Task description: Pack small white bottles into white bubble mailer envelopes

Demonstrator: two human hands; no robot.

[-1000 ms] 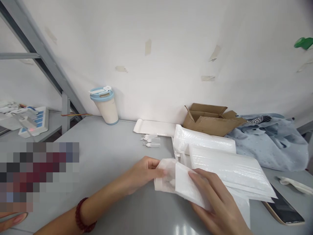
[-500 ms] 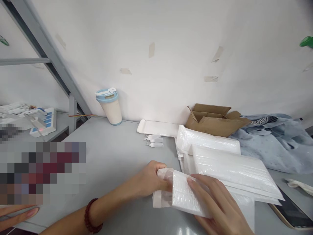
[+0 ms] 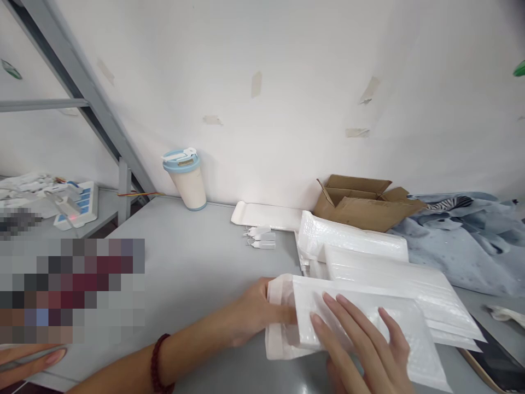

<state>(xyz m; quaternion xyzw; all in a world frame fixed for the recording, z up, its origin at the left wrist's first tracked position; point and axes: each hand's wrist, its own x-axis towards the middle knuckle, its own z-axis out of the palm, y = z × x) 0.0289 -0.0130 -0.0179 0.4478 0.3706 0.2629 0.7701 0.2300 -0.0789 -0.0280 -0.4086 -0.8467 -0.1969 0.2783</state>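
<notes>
Both hands are on a white bubble mailer, its flap end pointing left. My left hand is at the open mouth, closed on its edge, with a digit reaching inside under the clear flap. The tips of its other fingers are hidden behind the mailer. My right hand lies across the mailer's top face, fingers spread, thumb at the near edge and partly beneath it. What the mailer contains, if anything, cannot be seen. Just behind lies a stack of bubble mailers.
Several small white-tipped clear pieces lie near a flat white mailer. Along the wall stand a lidded cup and an open cardboard box. Bluish cloth and a phone are at right. Another person's hand shows at lower left.
The mailer's far end has come into fuller view as my right hand's fingers spread over it. My left hand has shifted slightly right, its digit still inside the mouth.
</notes>
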